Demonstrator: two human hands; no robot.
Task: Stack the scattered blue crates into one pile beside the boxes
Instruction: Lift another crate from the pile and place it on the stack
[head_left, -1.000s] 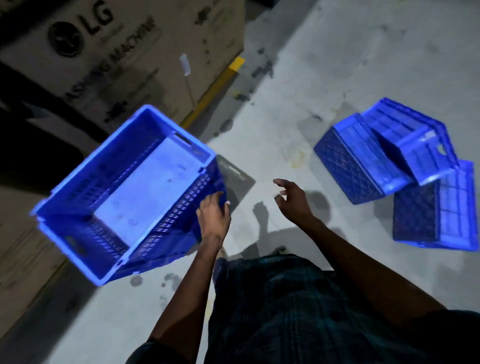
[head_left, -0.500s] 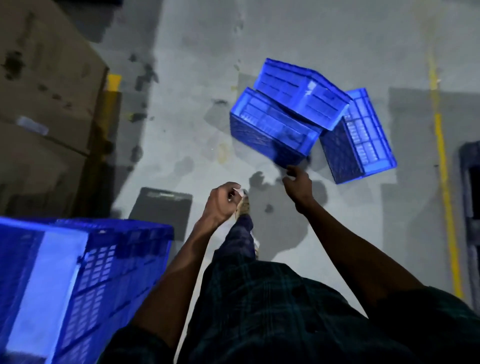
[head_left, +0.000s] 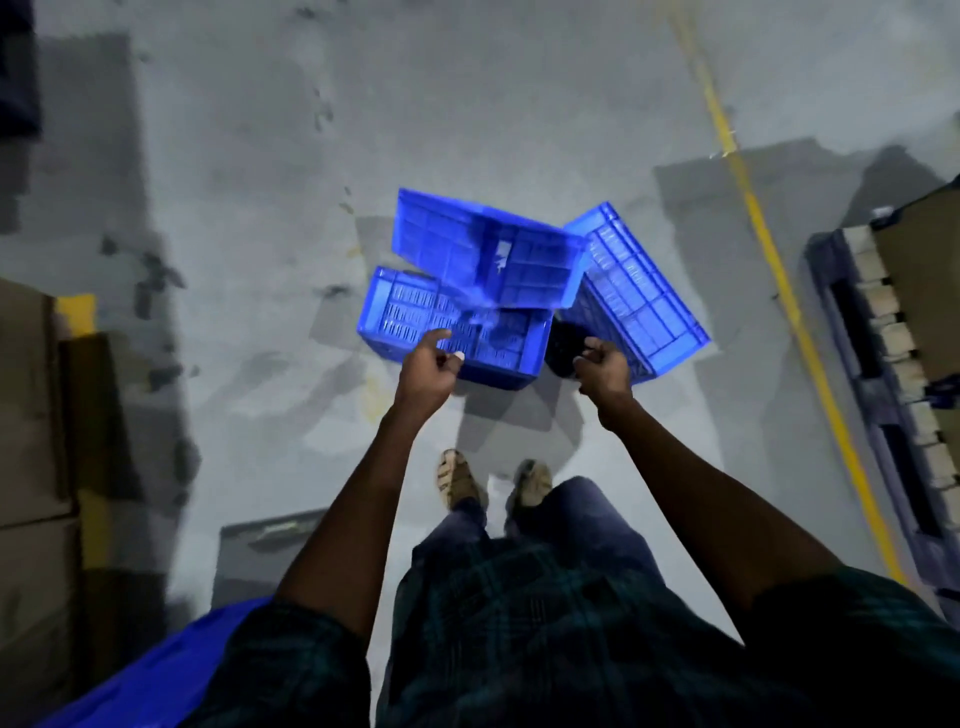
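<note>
Three blue crates lie tumbled together on the grey floor ahead. The top crate (head_left: 488, 257) leans tilted over a lower crate (head_left: 415, 317), and a third crate (head_left: 636, 291) lies on its side to the right. My left hand (head_left: 428, 366) hovers at the near edge of the lower crate, fingers loosely curled, holding nothing. My right hand (head_left: 602, 366) hangs in front of the gap between the lower and the right crate, also loosely curled and empty. A corner of another blue crate (head_left: 150, 680) shows at the bottom left.
Cardboard boxes (head_left: 31, 415) stand along the left edge with a yellow floor mark (head_left: 78, 312) beside them. A dark pallet with a box on it (head_left: 893, 374) is at the right, past a yellow floor line (head_left: 779, 291). My feet (head_left: 493, 483) stand just short of the crates.
I have let go of the crate by the boxes and walked toward the tumbled crates. Both hands have moved up close to the near edge of the pile.
</note>
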